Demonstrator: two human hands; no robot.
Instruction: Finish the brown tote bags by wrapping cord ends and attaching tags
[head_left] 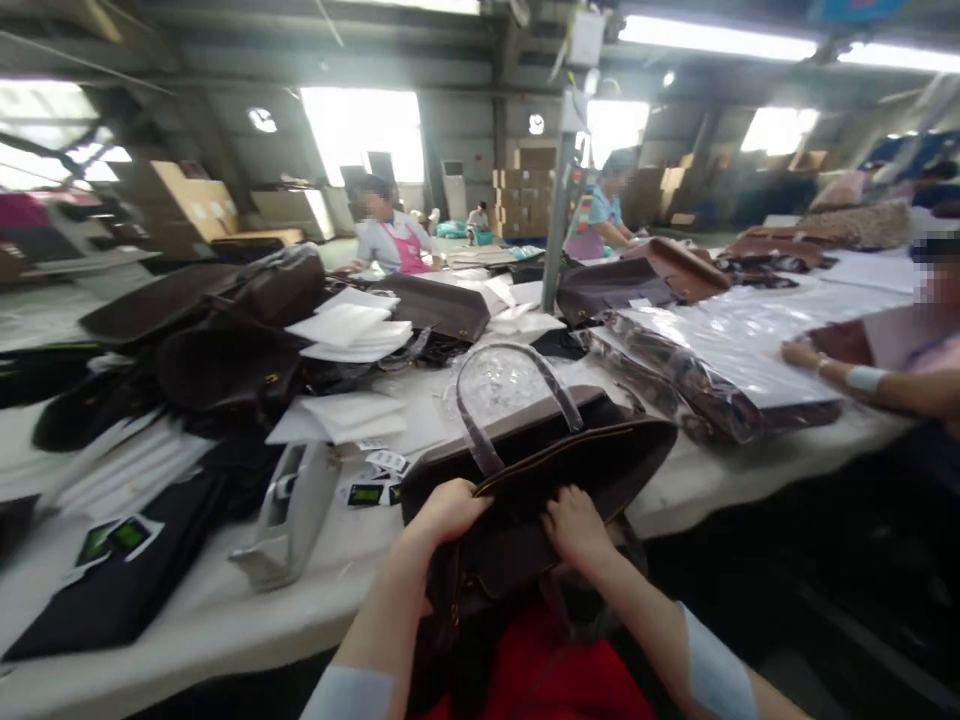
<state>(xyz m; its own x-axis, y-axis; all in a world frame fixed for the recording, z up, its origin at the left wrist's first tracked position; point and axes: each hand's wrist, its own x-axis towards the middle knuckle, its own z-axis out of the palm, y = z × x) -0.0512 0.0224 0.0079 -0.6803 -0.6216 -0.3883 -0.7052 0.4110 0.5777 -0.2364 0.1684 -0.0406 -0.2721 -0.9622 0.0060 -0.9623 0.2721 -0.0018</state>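
A dark brown handbag [630,455] stands at the table's near edge, its mouth open towards me and one plastic-wrapped handle [551,385] arching above it. My left hand [450,512] is closed on the rim at the bag's left side, fingers over the edge. Across the near side of the opening lies my right hand [577,527], its fingers curled against the bag's near panel; the fingertips are partly hidden in the dark interior. A second handle, wrapped in clear plastic, hangs below my right wrist.
Left of the bag are a white dispenser-like device [289,520], printed tags [367,492], white sheets [349,415] and a black folded item [142,570]. More brown bags [225,360] are piled behind. A metal post [556,230] rises mid-table. A co-worker's arm [870,380] reaches in at right.
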